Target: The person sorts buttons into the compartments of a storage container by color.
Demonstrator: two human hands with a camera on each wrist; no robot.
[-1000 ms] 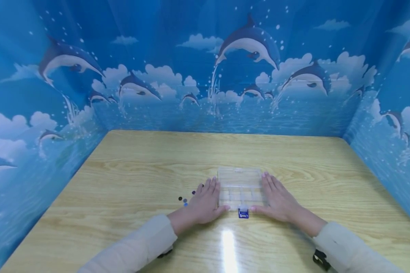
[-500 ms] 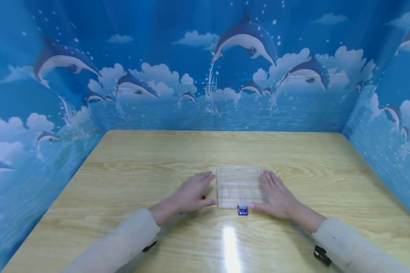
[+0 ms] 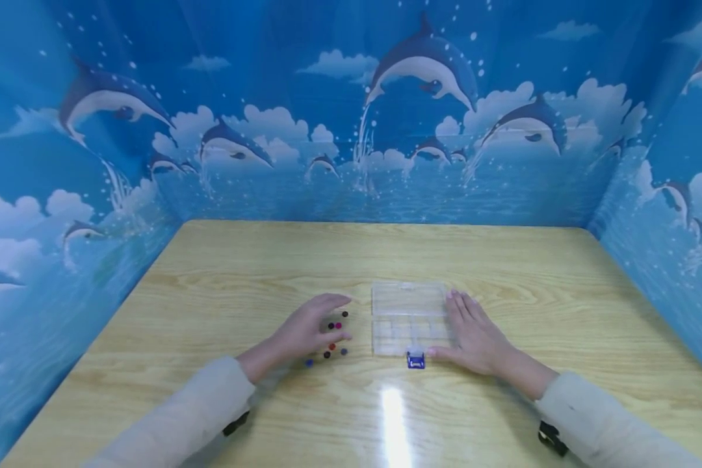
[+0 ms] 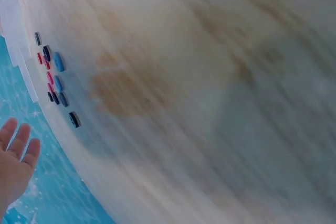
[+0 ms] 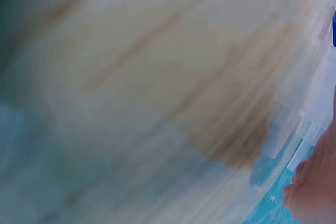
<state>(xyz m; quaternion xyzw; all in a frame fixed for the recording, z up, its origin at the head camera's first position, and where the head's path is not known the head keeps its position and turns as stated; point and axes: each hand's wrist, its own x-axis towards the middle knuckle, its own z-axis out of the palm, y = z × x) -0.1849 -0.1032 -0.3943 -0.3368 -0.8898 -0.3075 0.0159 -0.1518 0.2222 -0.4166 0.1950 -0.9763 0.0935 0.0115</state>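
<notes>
A clear plastic compartment box (image 3: 383, 331) lies on the table with its lid (image 3: 408, 299) folded back. My right hand (image 3: 474, 335) rests along the box's right side, fingers straight and thumb near the front edge. In the right wrist view that hand (image 5: 315, 187) is beside the clear box (image 5: 319, 100). My left hand (image 3: 301, 331) is spread left of the box, thumb apart from the fingers, holding nothing. Around it lie several small round discs, including a blue one (image 3: 309, 363) and a red one (image 3: 331, 347). The left wrist view shows the discs (image 4: 59, 62) grouped beyond the hand (image 4: 18, 163).
A small dark-blue piece (image 3: 416, 360) sits at the box's front edge. The wooden table (image 3: 257, 260) is backed by a blue dolphin-print curtain (image 3: 351, 175). A bright light reflection falls on the table in front of the box.
My left hand has left the box's left side and moved left, bringing more of the discs into sight. My right hand stays at the box's right side.
</notes>
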